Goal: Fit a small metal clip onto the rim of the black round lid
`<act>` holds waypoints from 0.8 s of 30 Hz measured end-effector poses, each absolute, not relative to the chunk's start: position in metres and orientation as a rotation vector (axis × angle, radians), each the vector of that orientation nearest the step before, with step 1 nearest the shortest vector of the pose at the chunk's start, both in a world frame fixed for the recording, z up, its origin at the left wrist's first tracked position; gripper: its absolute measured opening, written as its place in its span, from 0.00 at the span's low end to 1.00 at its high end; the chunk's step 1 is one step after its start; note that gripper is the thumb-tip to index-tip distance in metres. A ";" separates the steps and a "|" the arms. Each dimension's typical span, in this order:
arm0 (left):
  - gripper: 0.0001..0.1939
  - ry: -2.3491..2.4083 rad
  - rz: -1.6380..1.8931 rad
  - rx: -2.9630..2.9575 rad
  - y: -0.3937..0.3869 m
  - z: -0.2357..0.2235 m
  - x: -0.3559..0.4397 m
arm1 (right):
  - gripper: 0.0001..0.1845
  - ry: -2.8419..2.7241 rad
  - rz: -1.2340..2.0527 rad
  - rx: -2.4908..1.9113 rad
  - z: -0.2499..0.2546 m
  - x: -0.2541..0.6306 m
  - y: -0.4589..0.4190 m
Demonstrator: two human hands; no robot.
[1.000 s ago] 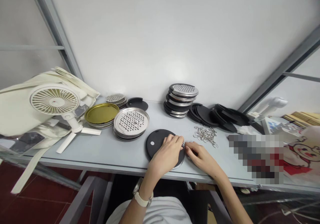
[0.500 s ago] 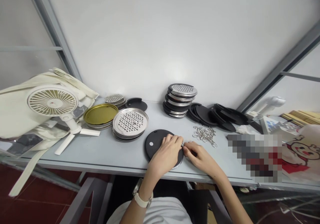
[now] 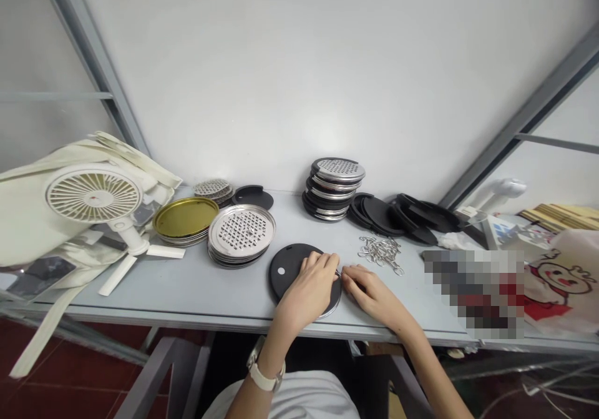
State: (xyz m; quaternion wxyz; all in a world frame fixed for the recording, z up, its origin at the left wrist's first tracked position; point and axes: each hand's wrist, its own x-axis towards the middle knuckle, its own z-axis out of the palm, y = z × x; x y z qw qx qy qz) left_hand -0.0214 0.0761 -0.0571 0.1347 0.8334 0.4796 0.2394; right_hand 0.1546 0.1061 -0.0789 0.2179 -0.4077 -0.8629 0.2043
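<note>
A round black plastic disc [image 3: 287, 263] with a white dot and a silver rim lies at the table's front edge. My left hand [image 3: 309, 285] is bent over its right half, fingers together and holding it at the right edge. Just right of the disc, my right hand [image 3: 367, 291] is closed in a pinch, its side resting on the table. A small metal clip [image 3: 337, 273] shows between the fingertips of both hands, mostly hidden. Beyond the right hand lies a pile of metal clips [image 3: 381, 250].
Stacked silver grater discs [image 3: 242, 231] and gold-coloured discs [image 3: 186, 217] stand to the left, near a white fan [image 3: 93, 197]. At the back are a stack of black-rimmed graters [image 3: 334, 188] and loose black discs [image 3: 384, 214]. A printed bag [image 3: 561, 281] lies at right.
The view has shifted slightly. My left fingertips have moved a little at the disc's right edge, by the metal clip; the right hand stays pinched in nearly the same place.
</note>
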 end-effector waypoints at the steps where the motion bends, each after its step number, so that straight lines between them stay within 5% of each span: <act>1: 0.05 1.389 0.695 2.415 0.076 -0.057 -0.022 | 0.17 -2.386 0.581 -1.126 -0.079 0.155 0.106; 24: 0.08 1.381 0.679 2.404 0.075 -0.054 -0.022 | 0.20 -2.376 0.586 -1.128 -0.077 0.153 0.105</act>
